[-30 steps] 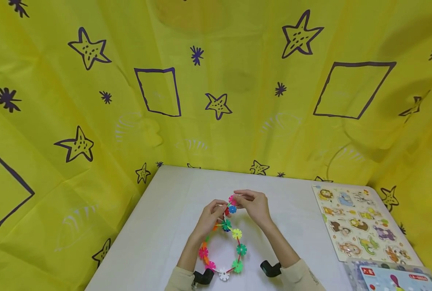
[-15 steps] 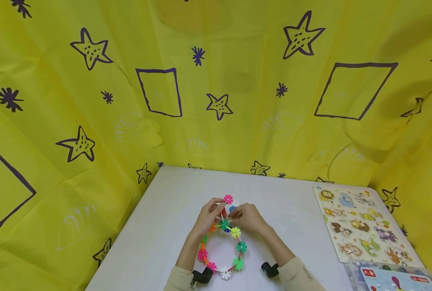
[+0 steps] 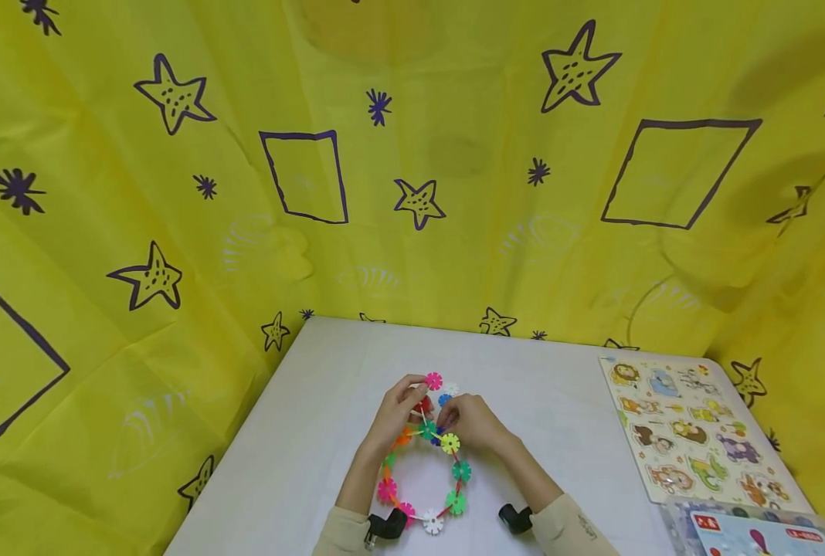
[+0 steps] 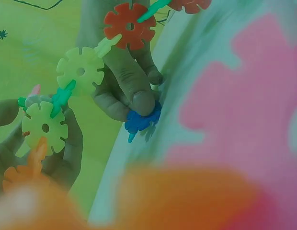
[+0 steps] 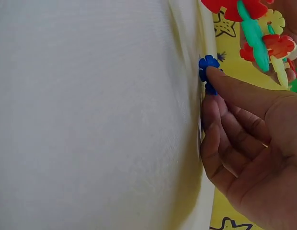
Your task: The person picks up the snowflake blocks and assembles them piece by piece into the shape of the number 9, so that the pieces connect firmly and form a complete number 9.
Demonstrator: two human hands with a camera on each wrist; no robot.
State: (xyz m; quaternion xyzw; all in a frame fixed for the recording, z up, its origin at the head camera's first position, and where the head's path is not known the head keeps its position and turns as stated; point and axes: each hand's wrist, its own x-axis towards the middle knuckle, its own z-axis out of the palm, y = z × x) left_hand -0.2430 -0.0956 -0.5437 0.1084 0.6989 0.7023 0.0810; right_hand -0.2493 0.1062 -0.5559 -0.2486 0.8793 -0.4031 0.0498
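A ring of notched plastic snowflake discs in many colours, a white disc (image 3: 432,523) at its near side and a green disc (image 3: 428,429) at its far side, lies between my hands. My left hand (image 3: 392,417) holds the small string of discs beyond the ring, by a red disc (image 3: 424,405), with a pink disc (image 3: 434,381) at its top. Between thumb and fingers, my right hand (image 3: 478,425) pinches a dark blue disc (image 5: 209,62), beside the green one. Whether the blue disc joins the ring is hidden.
On the right of the white table (image 3: 544,409) lies an animal puzzle board (image 3: 687,428). Nearer stands a clear box with a printed label (image 3: 746,533). A yellow patterned curtain (image 3: 454,255) surrounds the table.
My right hand has left the pink disc at the top, come down toward the ring and taken hold of the dark blue disc. The pink disc has shifted slightly left.
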